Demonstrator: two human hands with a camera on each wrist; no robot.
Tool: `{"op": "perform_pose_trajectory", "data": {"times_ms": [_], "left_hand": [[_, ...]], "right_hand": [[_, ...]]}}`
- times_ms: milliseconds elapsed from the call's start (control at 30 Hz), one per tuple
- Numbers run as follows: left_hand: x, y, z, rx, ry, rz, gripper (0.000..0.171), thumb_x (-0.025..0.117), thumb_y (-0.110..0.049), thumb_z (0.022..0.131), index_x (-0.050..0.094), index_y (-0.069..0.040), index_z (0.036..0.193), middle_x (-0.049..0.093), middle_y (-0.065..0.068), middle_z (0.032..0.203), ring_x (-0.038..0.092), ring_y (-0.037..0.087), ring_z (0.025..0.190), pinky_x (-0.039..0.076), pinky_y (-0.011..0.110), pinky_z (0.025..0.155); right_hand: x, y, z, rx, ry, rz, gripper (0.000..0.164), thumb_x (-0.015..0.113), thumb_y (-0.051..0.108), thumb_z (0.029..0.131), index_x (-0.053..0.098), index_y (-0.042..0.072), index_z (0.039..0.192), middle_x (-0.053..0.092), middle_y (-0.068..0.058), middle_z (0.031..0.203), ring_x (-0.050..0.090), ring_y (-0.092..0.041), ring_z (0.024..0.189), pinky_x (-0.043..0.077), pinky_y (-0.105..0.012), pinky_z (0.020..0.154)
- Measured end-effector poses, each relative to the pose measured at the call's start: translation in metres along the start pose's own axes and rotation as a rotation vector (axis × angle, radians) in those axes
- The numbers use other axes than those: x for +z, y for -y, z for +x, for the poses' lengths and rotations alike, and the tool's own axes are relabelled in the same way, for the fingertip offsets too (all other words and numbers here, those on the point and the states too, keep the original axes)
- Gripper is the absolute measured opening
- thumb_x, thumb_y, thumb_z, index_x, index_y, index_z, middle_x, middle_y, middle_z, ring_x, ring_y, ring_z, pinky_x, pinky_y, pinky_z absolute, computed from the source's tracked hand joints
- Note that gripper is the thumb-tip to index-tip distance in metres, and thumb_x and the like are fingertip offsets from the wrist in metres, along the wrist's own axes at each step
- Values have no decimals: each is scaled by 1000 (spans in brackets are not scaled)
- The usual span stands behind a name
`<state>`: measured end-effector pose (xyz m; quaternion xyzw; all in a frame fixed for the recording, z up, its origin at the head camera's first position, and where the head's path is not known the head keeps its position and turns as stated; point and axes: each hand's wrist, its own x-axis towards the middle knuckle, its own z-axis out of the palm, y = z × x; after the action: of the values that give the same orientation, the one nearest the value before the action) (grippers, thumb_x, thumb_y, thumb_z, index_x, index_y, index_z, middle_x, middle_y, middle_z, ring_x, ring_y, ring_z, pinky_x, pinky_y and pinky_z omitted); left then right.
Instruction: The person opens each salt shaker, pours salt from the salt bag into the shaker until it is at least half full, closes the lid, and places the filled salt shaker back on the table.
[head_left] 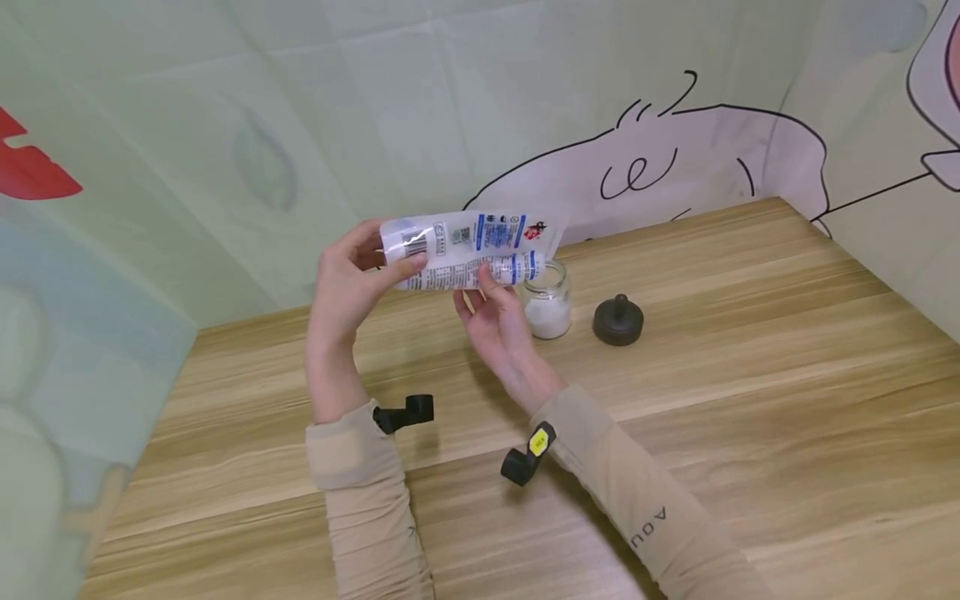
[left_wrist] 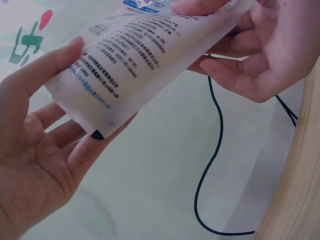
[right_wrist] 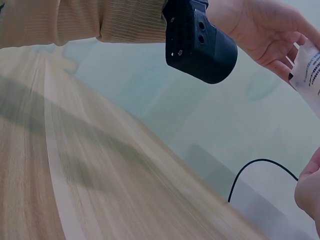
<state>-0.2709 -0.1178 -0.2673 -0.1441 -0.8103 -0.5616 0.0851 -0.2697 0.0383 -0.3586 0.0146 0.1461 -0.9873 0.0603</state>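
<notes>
A white printed plastic pouch (head_left: 457, 237) is held tilted above the table by both hands. My left hand (head_left: 337, 287) grips its left end, thumb on the printed face and fingers behind. My right hand (head_left: 501, 329) pinches the lower edge nearer the other end, thumb in front. That end overlaps the mouth of a clear glass jar (head_left: 548, 317), which stands upright with white contents in its lower part. In the left wrist view, small print covers the pouch (left_wrist: 120, 65), and a dark corner shows at its bottom. Only a bit of the right hand (right_wrist: 309, 192) enters the right wrist view.
A dark round lid (head_left: 618, 321) with a knob lies right of the jar on the wooden table (head_left: 750, 400). Behind the table hangs a pale backdrop (head_left: 375, 108) with cartoon drawings. A black cable (left_wrist: 220, 120) hangs beyond the table edge.
</notes>
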Motion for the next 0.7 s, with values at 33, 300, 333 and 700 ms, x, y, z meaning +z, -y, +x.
{"op": "perform_pose_trajectory", "data": {"times_ms": [33, 300, 333, 700], "left_hand": [[0, 0, 0, 1, 0, 0, 43, 79, -20, 79, 65, -12, 119, 69, 0, 105, 63, 14, 89, 52, 21, 72], [1, 0, 1, 10, 2, 9, 43, 79, -20, 79, 65, -11, 119, 69, -1, 104, 63, 13, 88, 52, 21, 72], [2, 0, 1, 10, 2, 10, 43, 79, -21, 79, 65, -11, 119, 69, -1, 104, 63, 13, 88, 52, 21, 72], [4, 0, 1, 6, 0, 24, 44, 78, -21, 79, 65, -12, 120, 69, 1, 104, 62, 14, 87, 51, 22, 72]], "right_hand": [[0, 0, 0, 1, 2, -1, 30, 62, 19, 89, 59, 28, 118, 67, 8, 114, 56, -9, 109, 40, -27, 101], [-1, 0, 0, -6, -4, -4, 29, 63, 20, 88, 60, 27, 116, 67, 9, 112, 57, -8, 106, 41, -26, 100], [-1, 0, 0, -9, -6, -2, 30, 64, 20, 87, 60, 27, 116, 67, 9, 111, 57, -8, 106, 41, -26, 99], [-2, 0, 0, -10, -31, 26, 35, 71, 19, 79, 61, 26, 112, 68, 8, 109, 60, -9, 101, 41, -27, 99]]}}
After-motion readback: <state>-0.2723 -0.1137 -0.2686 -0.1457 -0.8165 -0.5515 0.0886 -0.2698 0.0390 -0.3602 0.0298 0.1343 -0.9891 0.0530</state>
